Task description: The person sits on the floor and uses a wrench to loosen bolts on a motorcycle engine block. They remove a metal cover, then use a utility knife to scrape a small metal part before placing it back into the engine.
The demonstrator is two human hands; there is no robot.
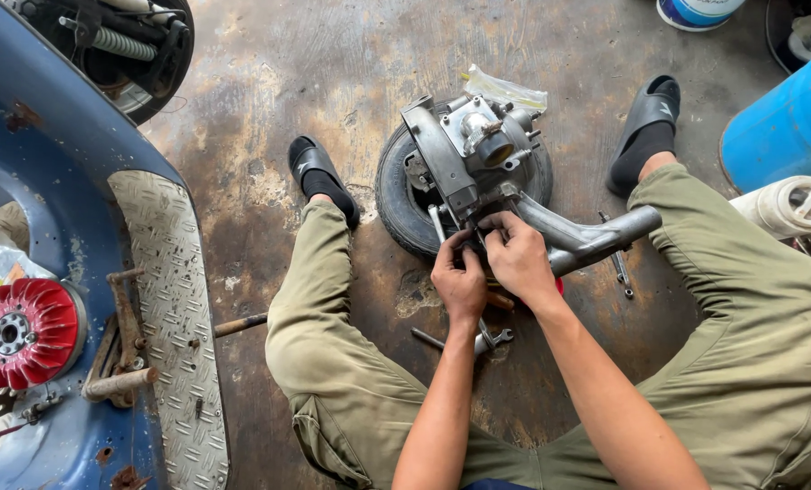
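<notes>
A grey scooter engine (474, 145) lies on top of a small black tyre (396, 195) on the floor between my legs. A silver exhaust pipe (596, 238) sticks out to its right. My left hand (458, 283) and my right hand (517, 257) press together at the engine's near edge, where the pipe joins. Their fingers are curled around a small part there that I cannot make out. Wrenches (492, 338) lie on the floor just under my hands.
A blue scooter body (56, 145) with a checker-plate footboard (171, 299) fills the left, holding a red finned flywheel (26, 332). A blue drum (786, 122) and white roll (791, 205) stand right. A clear plastic bag (505, 89) lies behind the engine.
</notes>
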